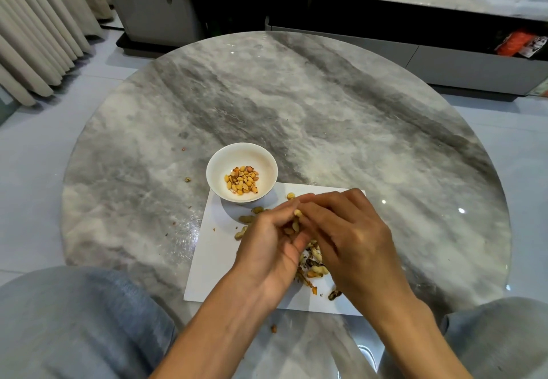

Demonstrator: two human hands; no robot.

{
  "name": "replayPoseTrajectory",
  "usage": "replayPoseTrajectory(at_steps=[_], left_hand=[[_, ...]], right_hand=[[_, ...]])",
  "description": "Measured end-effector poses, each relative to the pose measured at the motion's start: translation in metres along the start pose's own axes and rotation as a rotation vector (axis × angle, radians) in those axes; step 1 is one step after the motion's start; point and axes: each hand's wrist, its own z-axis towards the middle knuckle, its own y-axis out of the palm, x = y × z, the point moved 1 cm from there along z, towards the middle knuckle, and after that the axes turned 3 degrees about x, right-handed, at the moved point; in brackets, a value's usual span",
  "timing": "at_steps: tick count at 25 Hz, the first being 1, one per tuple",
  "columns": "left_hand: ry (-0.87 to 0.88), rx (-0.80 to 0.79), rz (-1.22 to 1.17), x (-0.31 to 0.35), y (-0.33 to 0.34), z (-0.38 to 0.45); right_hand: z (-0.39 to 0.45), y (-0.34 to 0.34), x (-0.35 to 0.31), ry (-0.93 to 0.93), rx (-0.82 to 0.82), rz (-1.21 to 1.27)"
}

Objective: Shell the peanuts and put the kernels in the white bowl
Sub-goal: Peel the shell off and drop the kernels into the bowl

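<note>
Left hand (267, 245) and right hand (341, 230) meet at frame centre, fingers of both pinching one peanut (297, 214) over white sheet (213, 254), white bowl (218, 162) of kernels (241, 183) just upper left on sheet's corner, empty shells (314, 263) beneath hands, round marble counter (326, 112).

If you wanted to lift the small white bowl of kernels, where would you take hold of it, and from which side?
Pinch the small white bowl at its bare left rim, coming from the left. The rim flares wide and thin there, the peanut kernels lie low in the middle, and both hands crowd the near-right side.
</note>
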Motion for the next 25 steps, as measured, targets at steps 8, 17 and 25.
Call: replayPoseTrajectory(at_steps=[8, 17, 25], left_hand=[[-0.067, 0.002, -0.093, 0.0, -0.004, 0.001], [-0.1, 0.02, -0.018, 0.001, -0.005, 0.001], [-0.132, 0.071, 0.041, 0.002, -0.007, 0.001]], right_hand=[[0.004, -0.007, 0.009, 0.269, -0.071, 0.282], [0.01, -0.017, 0.008, 0.79, -0.189, 0.804], [0.0, -0.015, 0.02, 0.739, -0.204, 0.365]])
